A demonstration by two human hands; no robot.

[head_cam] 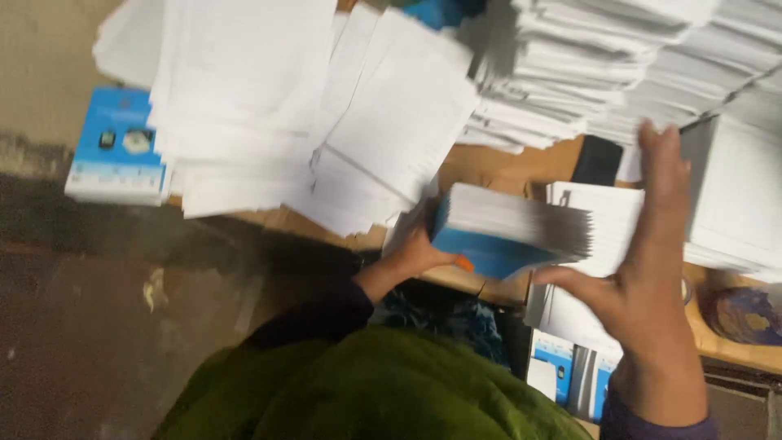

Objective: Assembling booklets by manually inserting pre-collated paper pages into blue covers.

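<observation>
My left hand (414, 248) grips one end of a thick stack of booklets (509, 231) with a blue cover underneath, held above the edge of a wooden table (497, 167). My right hand (652, 269) is flat, fingers stretched out, its thumb pressed against the stack's other end. Behind the right hand lies a pile of white printed sheets (607, 216). The picture is blurred by motion.
Fanned piles of white paper (285, 98) cover the table's left part, and tall stacks (603, 57) fill the right. A blue box (118, 147) lies at the far left. A black phone-like object (597, 160) rests on the wood. More blue booklets (562, 367) stand below the table.
</observation>
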